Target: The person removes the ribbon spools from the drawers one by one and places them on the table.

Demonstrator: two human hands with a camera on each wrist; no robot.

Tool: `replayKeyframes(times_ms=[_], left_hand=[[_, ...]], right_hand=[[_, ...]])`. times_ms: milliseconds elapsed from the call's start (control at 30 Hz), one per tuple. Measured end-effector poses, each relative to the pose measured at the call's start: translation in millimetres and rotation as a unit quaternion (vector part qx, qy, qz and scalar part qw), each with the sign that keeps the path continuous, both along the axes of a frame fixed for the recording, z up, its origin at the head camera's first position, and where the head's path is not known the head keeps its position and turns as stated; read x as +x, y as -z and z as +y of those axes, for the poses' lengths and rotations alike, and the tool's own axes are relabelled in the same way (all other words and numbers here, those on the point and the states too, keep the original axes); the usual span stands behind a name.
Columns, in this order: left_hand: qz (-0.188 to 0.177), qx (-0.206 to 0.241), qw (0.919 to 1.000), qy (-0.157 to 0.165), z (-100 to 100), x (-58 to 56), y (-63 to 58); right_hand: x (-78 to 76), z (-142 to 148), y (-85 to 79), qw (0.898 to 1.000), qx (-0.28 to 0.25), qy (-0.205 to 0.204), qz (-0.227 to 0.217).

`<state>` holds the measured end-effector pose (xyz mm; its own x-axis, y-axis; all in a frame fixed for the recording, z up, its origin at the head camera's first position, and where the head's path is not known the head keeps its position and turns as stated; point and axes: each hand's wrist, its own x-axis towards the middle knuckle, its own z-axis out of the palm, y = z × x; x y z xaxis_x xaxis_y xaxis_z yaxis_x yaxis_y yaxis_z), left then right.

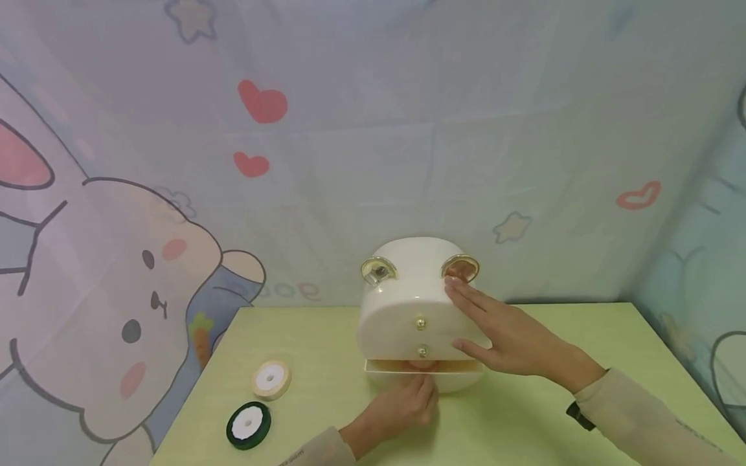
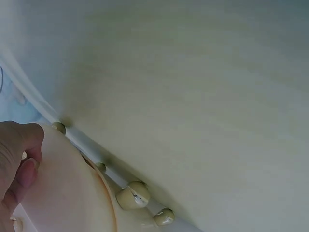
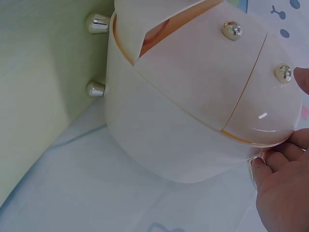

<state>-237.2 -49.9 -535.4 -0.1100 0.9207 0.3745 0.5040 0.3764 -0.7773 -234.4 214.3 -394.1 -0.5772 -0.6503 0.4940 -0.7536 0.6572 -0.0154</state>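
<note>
A glossy white jewelry box (image 1: 387,323) with rounded sides, small gold drawer knobs and two gold-rimmed ears stands on the table. Its bottom drawer (image 1: 379,367) is pulled partly out, and something pinkish shows inside. At the front of that drawer, my left hand (image 1: 402,404) pinches its knob, mostly covered by the fingers (image 2: 33,137). My right hand (image 1: 513,333) lies against the box's upper right side, its fingers straight and the thumb spread toward the front. In the right wrist view, the right hand's fingertips (image 3: 263,166) touch the box near an ear.
Left of the box, a cream ribbon spool (image 1: 271,380) and a dark green ribbon spool (image 1: 248,425) lie flat on the yellow-green table (image 1: 315,336). Close behind the box hangs a printed cloth (image 1: 361,162). Metallic feet (image 3: 96,89) support the box.
</note>
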Motion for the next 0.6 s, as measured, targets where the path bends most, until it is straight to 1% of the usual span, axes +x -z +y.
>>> replayKeyframes(times_ms=[133, 300, 433, 533, 600], left_hand=[[0.002, -0.008, 1.0000, 0.002, -1, 10.9, 0.2], [-0.001, -0.010, 0.9999, 0.008, -1, 26.7, -4.0], [-0.030, -0.010, 0.9994, 0.012, -1, 38.7, -6.3], [-0.068, 0.005, 0.9973, 0.027, -2, 46.4, -5.0], [-0.082, 0.018, 0.9958, 0.036, -2, 50.9, -4.8]], right_hand=[[0.3, 0, -0.8, 1.000, -0.004, -0.002, -0.004], [-0.6, 1, -0.2, 1.000, -0.004, -0.002, -0.003], [-1.0, 1, 0.5, 1.000, -0.004, -0.002, -0.001], [-0.3, 1, 0.1, 1.000, -0.005, -0.001, -0.002], [-0.4, 1, 0.2, 1.000, -0.006, 0.000, -0.002]])
